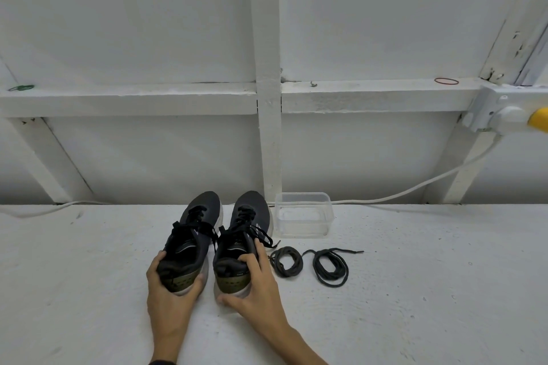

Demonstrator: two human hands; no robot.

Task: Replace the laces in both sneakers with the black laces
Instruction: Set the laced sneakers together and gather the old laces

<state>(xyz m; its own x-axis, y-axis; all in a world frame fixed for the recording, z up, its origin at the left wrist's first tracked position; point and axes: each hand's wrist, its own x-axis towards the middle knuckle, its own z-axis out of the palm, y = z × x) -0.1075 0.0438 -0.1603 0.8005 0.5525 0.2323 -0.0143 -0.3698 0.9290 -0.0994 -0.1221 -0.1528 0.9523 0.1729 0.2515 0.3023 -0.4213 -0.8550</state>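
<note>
On the white painted tabletop (89, 275), the left dark sneaker (189, 234) and the right dark sneaker (243, 231) stand side by side, toes pointing away to the wall. The left hand (169, 296) curls round the left heel and the right hand (258, 290) round the right heel, hiding part of each. Two coiled black laces (286, 261) lie just to the right, near a clear plastic box (302, 215).

A rough white painted surface (415, 290) spreads under the left hand (170, 299) and right hand (258, 296). Beyond them rises a white wall (118, 24) crossed by painted battens (268, 127). Far right of the right hand, a socket (501, 111) feeds a white cable (430, 182). The light is soft and even.
</note>
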